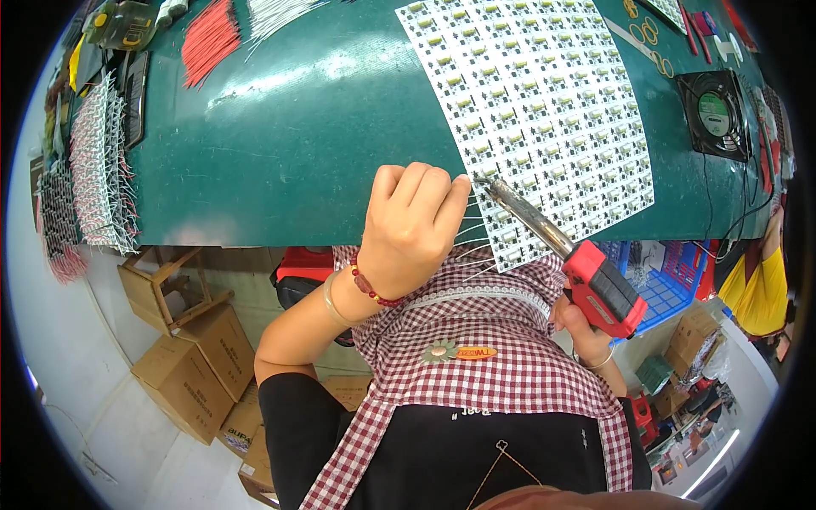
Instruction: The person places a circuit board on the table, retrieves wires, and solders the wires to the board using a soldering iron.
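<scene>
A large white panel of small circuit boards (544, 102) lies on the green table, each board bearing a yellowish part and black marks. Several thin white wires (474, 228) stick out from its near left edge. My left hand (410, 208) is closed in a pinch at that edge, just above these wires; what its fingertips hold is too small to make out. From the right, my right hand (580, 327) grips a red and black soldering iron (603, 289). Its metal tip meets the panel's left edge, close beside my left fingertips.
Red wires (210, 41) and white wires (276, 19) lie in bundles at the far left. Stacked wired boards (104, 161) stand at the left edge. A black fan (716, 115) sits at right, with a blue basket (667, 285) below the table edge.
</scene>
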